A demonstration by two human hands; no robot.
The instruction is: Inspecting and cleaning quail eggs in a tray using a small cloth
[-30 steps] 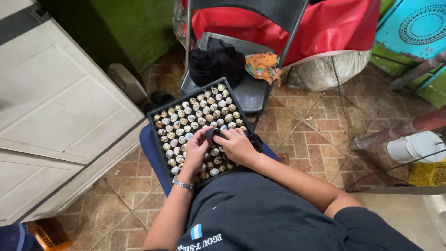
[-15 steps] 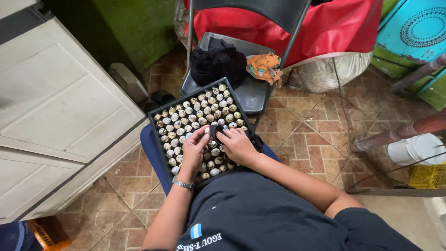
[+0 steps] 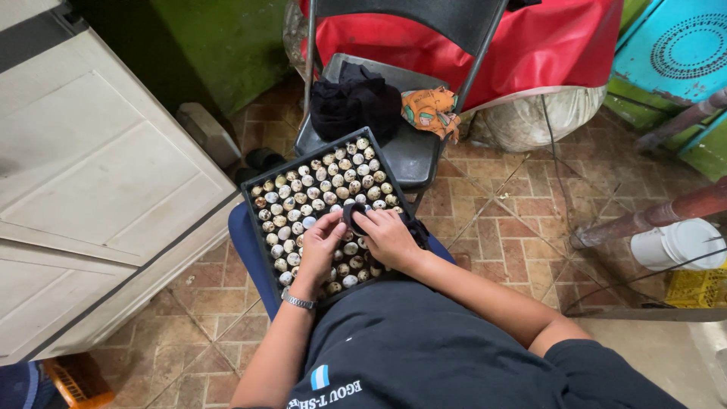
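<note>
The right hand [image 3: 390, 236] has brought the dark cloth [image 3: 354, 217] closer, fingers clamped on it; the left hand [image 3: 322, 244], fingers together, now pinches an egg [image 3: 338, 218] over the tray [image 3: 257, 227] middle.

Domestic back room or utility area, used for small-scale egg handling. Worn brown floor tiles [image 3: 522, 204] throughout. Green wall [image 3: 227, 38] at 11 o'clock. Cream cabinet [image 3: 83, 174] at 9 o'clock. Folding chair [image 3: 394, 98] at 12 o'clock, loaded with dark clothes [image 3: 352, 98]. Red sack [image 3: 545, 38] at 1 o'clock. White bucket [image 3: 678, 242] at 3 o'clock. Black tray [image 3: 261, 227] of speckled eggs [image 3: 326, 185] at centre.
</note>
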